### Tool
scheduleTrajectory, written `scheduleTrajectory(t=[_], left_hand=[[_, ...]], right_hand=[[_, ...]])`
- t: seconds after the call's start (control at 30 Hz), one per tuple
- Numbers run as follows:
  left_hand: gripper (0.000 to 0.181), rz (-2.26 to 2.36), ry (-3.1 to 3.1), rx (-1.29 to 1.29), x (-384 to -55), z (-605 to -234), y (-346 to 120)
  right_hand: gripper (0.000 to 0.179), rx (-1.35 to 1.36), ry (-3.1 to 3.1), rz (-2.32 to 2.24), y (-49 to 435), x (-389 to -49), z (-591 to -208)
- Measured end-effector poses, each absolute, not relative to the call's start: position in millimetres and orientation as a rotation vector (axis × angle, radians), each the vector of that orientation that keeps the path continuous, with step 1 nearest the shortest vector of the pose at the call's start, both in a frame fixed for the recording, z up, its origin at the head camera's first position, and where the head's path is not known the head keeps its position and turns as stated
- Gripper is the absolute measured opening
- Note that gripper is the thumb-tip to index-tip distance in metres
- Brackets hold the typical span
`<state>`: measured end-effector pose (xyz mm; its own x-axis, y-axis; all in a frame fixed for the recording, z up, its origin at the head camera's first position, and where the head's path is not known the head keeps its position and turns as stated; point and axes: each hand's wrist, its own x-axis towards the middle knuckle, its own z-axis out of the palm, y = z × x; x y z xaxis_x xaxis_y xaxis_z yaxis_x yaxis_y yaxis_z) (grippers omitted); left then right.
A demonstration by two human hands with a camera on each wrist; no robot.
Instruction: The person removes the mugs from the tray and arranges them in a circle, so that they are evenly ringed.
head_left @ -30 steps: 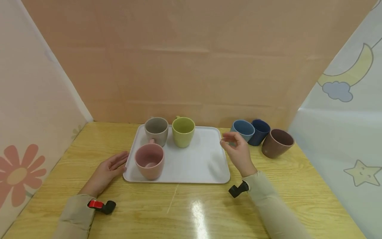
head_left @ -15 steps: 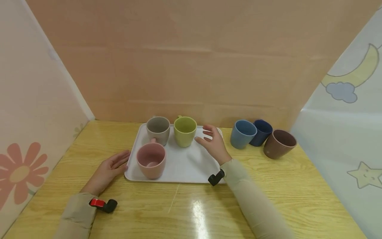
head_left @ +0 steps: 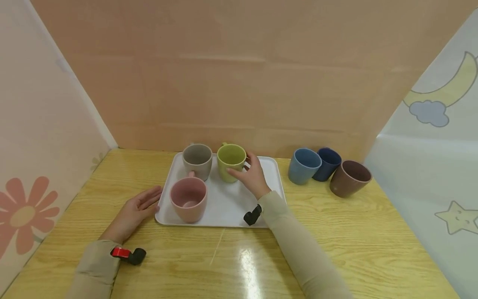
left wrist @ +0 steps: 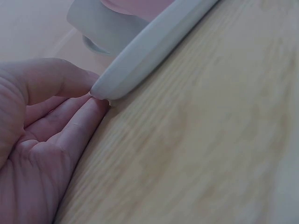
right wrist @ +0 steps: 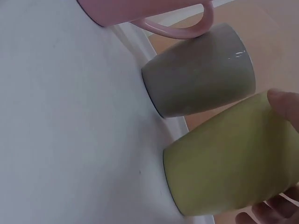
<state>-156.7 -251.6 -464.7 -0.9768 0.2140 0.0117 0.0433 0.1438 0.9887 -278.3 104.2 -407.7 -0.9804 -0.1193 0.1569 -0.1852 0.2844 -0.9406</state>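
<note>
My right hand (head_left: 253, 174) is round the right side of a yellow-green mug (head_left: 226, 168), thumb on the near side, fingers partly hidden behind. The mug (right wrist: 224, 163) stands upright on the white tray (head_left: 224, 211); in the right wrist view the thumb (right wrist: 286, 105) touches it near its rim. My left hand (head_left: 136, 211) is at the tray's left edge. The left wrist view shows that tray edge (left wrist: 135, 60) between thumb and fingertips. A grey mug (head_left: 198, 164) and a pink mug (head_left: 188, 203) stand on the tray's left part.
Right of the tray, a light blue cup (head_left: 303, 168), a dark blue cup (head_left: 328, 164) and a brown cup (head_left: 347, 180) stand close together on the wooden table (head_left: 179, 265). A tan backdrop (head_left: 231, 74) rises behind, with printed panels at both sides.
My right hand has moved left from beside the light blue cup, across the tray, to the yellow-green mug, and its fingers have come round it. The left hand has stayed at the tray edge.
</note>
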Motion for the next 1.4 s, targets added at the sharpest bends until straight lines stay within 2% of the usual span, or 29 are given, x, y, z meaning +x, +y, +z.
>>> scheduleTrajectory(t=[0.23,1.0,1.4], left_hand=[[0.070,1.950,2.280,0.248,-156.5,-462.7,-250.6],[0.069,1.997,2.233,0.249,-155.1,-459.8,-250.7],[0.070,1.990,2.239,0.237,-154.5,-459.3,-251.3]], right_hand=[[0.095,0.258,-2.460,1.774,94.0,-283.3,-408.9],[0.092,0.139,-2.457,1.738,100.3,-273.5,-406.1],[0.085,0.200,-2.484,1.695,120.5,-262.5,-405.8]])
